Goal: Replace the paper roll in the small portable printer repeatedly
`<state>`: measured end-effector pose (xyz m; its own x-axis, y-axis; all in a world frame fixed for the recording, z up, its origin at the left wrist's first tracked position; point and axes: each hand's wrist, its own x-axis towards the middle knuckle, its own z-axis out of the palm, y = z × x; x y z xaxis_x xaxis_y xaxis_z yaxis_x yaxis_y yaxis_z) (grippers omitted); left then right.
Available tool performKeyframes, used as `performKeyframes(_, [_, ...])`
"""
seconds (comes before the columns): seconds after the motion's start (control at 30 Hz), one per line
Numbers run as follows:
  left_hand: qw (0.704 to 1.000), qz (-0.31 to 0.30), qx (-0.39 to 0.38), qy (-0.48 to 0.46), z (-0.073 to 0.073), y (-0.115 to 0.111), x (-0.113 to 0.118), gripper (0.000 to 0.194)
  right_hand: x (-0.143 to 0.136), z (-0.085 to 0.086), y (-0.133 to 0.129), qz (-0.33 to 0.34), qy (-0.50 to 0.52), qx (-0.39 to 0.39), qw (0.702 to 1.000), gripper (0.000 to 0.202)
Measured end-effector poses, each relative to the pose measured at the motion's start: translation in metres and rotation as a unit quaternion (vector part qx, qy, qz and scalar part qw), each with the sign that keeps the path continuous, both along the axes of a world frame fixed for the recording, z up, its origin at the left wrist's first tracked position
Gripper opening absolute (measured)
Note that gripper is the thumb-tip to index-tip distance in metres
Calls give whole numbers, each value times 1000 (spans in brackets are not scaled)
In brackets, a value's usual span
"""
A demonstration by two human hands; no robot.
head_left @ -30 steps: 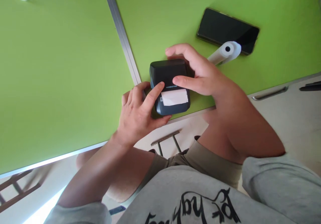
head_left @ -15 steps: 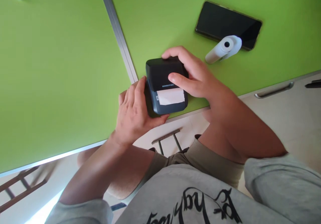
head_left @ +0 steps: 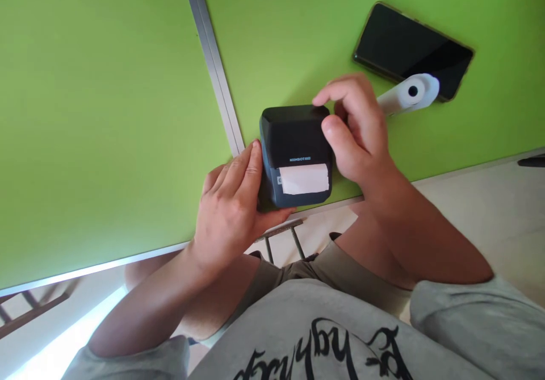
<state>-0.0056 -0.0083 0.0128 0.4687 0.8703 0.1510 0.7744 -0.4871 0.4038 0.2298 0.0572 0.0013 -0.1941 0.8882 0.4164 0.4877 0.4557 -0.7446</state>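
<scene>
Head view: the left hand's fingers lie straight and together along the left side of a small printer (head_left: 296, 136), with the thumb stretched across its near end. The left hand (head_left: 227, 204) thus cups one corner, probably to steady the printer close to the desk's front edge; how firmly it grips, I cannot tell. On the other side, the right hand (head_left: 357, 124) has its forefinger and thumb parted. The forefinger's tip rests at the printer's far right corner, the thumb's tip lies at its right side, and the remaining fingers curl inward, seemingly a light touch.

The printer sits flat on the green desk (head_left: 106, 113), its near end by the front edge, likely for easy reach. It has a smooth black lid with rounded corners, pale lettering along the lid's lower border and a dark bluish body. A white paper strip (head_left: 304, 179) with an uneven right end lies across its front.

Farther out, toward the desk's right side, a paper roll (head_left: 395, 99) appears to stand on end, one flap loose, beside a dark-screened phone (head_left: 409, 39); both perhaps sit there to leave the hands room.
</scene>
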Motion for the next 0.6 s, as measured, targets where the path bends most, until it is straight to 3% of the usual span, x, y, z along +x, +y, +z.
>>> performKeyframes(0.1, [1000, 2, -5, -6, 2, 2, 0, 93, 0, -2, 0, -24, -15, -15, 999, 28])
performKeyframes(0.2, [1000, 10, -19, -7, 2, 3, 0, 89, -2, 0, 0, 9, -16, -4, 1000, 30])
performKeyframes(0.33, [1000, 15, -18, -10, -2, 4, 1, 92, -3, 2, 0, 64, -15, -11, 998, 49])
performKeyframes(0.6, [999, 40, -27, -1, -8, 0, 4, 98, 1, 0, 2, 83, -17, -33, 996, 60])
